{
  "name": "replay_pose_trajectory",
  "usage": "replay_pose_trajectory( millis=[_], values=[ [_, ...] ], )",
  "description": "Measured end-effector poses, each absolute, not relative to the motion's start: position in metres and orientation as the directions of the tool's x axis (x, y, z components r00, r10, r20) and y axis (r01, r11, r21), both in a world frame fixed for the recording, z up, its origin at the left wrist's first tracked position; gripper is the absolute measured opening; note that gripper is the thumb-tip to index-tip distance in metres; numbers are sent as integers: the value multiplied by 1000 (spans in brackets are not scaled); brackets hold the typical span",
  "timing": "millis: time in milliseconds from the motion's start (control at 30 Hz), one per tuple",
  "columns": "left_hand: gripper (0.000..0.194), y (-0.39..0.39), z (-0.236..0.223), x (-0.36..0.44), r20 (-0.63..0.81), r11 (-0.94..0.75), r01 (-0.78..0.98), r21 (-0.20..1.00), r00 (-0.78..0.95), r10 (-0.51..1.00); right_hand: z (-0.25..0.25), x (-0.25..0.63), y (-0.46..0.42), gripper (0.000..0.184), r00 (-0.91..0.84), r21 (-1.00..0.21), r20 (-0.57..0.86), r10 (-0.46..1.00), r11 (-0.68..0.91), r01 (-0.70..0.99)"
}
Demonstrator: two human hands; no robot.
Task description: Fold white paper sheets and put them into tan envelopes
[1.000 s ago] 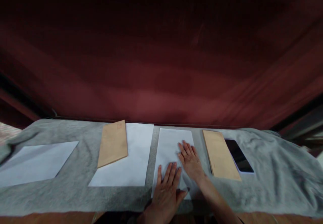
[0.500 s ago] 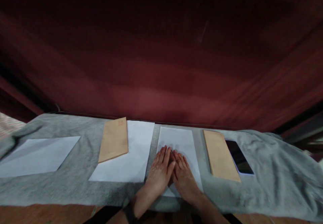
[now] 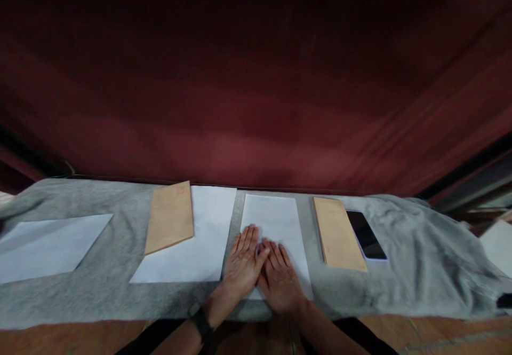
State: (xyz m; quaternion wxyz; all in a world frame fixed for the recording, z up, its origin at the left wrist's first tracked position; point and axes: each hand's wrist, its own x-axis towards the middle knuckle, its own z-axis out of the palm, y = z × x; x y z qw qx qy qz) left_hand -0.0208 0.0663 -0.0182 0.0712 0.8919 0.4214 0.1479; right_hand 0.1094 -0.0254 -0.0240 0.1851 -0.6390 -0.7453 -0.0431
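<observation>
A white sheet of paper (image 3: 274,211) lies in front of me on the grey cloth. My left hand (image 3: 242,264) rests flat on its left side, fingers stretched forward. Beside it my right hand (image 3: 280,277) also lies flat on the paper, and the two thumbs meet or overlap. Nothing is held in either hand. The part of the sheet beneath my palms is hidden. To the left, a brown envelope stack (image 3: 170,216) sits on more white paper (image 3: 208,253). Another brown envelope stack (image 3: 340,235) lies to the right of my hands.
A dark-screened phone (image 3: 367,236) lies against the right envelopes. Further left is another white sheet (image 3: 52,245). The grey cloth (image 3: 424,253) covers the long surface, wrinkled at the right. A dark red upright panel (image 3: 256,104) stands behind it. Something white (image 3: 500,245) shows at the right edge.
Both hands have shifted slightly on the sheet, the right one a little nearer to me. The whole view has turned slightly right, so the things appear further left.
</observation>
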Motion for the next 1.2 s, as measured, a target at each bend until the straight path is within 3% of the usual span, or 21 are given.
replay_pose_trajectory(
  millis=[267, 500, 833, 1033, 1200],
  values=[
    [67, 60, -25, -21, 285, -609, 773, 177, 552, 783, -29, 133, -24, 60, 90, -195, 321, 943, -28, 980],
    [69, 55, -23, -18, 276, -570, 800, 189, 513, 812, -25, 143, -26, 61, 128, -179, 315, 940, -74, 981],
    [58, 69, -5, -17, 242, -594, 761, 260, 545, 803, -8, 133, -32, 56, -124, -194, 260, 958, 178, 965],
    [57, 75, 3, -6, 197, -702, 632, 327, 681, 705, -8, 131, -33, 57, -129, -212, 247, 961, 183, 960],
    [53, 84, -2, 10, 196, -790, 527, 312, 778, 597, -11, 131, -31, 57, -121, -248, 239, 963, 181, 952]
  ],
)
